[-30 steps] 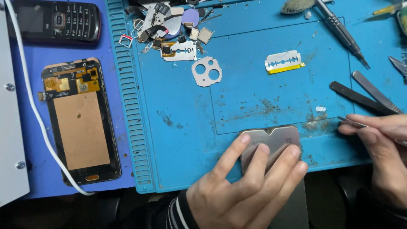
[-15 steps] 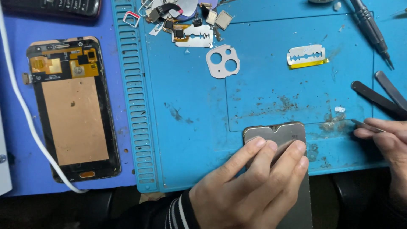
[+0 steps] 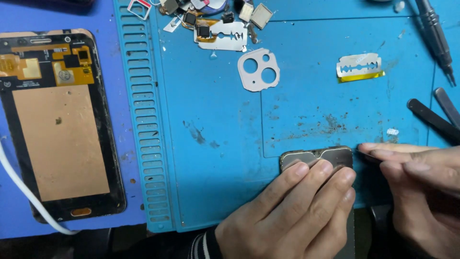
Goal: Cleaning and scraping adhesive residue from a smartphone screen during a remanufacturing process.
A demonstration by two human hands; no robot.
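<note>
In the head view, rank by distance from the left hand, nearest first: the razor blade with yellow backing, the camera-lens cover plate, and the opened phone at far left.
From the left hand:
1. Camera-lens cover plate, above it, slightly left.
2. Razor blade with yellow backing, up and to the right, slightly farther.
3. Opened phone, at the far left, off the mat.

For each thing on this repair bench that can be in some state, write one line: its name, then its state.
Left hand: fingers pressed flat on the phone screen.
Phone screen: lying on the blue mat, mostly covered.
Right hand: pinching a thin tool at the screen's right edge.
Opened phone: back off, copper sheet and gold parts exposed.
Razor blade: bare, flat on the mat.
Camera cover: detached, lying loose.
</note>
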